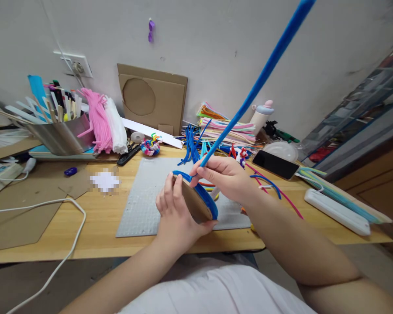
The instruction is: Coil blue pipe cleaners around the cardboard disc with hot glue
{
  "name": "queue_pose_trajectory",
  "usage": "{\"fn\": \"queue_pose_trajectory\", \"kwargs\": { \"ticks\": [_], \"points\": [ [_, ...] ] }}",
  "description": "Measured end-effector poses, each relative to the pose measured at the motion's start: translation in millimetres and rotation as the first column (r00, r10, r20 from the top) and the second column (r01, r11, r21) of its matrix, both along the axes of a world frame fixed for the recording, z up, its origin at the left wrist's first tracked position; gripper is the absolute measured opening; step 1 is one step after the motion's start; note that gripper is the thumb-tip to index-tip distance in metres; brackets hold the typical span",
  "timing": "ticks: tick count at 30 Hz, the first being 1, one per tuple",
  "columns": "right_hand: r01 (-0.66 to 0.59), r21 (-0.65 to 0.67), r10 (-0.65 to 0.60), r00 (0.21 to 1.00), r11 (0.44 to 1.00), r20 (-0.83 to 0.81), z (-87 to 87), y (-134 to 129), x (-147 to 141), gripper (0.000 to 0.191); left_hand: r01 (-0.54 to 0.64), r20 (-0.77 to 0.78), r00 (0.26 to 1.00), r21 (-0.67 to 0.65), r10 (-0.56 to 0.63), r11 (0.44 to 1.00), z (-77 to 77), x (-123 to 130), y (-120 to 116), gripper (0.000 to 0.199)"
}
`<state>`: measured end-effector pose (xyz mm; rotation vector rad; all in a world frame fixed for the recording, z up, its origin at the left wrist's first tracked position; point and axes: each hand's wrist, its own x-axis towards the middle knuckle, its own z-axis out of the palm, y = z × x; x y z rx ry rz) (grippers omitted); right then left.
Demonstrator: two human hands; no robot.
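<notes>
My left hand (178,209) is closed around a brown cardboard disc (196,203), tilted up above the cutting mat, with the thumb at its lower edge and the fingers over its upper edge. Blue fuzzy pipe cleaner lines the disc's rim (208,199). Between the thumb and fingers of my right hand (224,176) is a long blue pipe cleaner (249,102). Its lower end meets the rim near my left fingertips, while the rest rises far up to the right. Whether that end is fixed to the rim I cannot tell.
Under my hands lies a grey cutting mat (140,196). Behind it are loose blue pipe cleaners (192,144) and a cardboard panel (172,93) against the wall. A metal container (63,135) of sticks stands left. At right are a phone (275,164) and a white power strip (337,211).
</notes>
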<state>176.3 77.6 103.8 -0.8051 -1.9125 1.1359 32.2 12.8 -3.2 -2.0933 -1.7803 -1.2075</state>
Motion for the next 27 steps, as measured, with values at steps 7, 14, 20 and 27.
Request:
{"fn": "queue_pose_trajectory", "kwargs": {
  "ticks": [7,14,20,27],
  "points": [
    [-0.007,-0.044,0.006,1.000,0.999,-0.026,-6.1,3.4,-1.4,0.032,0.004,-0.009,1.000,-0.012,-0.005,1.000,1.2,-1.0,-0.4,0.143],
    [-0.039,-0.120,0.027,0.995,0.992,-0.095,-13.7,5.6,-3.5,0.030,0.007,-0.003,1.000,-0.022,-0.007,1.000,1.6,-1.8,-1.4,0.143],
    [-0.069,-0.146,0.061,0.997,0.987,-0.056,-9.7,3.1,-5.0,0.026,0.014,0.001,1.000,-0.003,-0.014,1.000,-1.9,-3.0,-0.1,0.143],
    [-0.010,-0.207,-0.002,0.998,0.978,-0.057,-10.2,2.7,-6.8,0.037,0.037,0.012,0.999,0.023,-0.038,0.999,-2.4,-2.3,-1.2,0.127]
  ]
}}
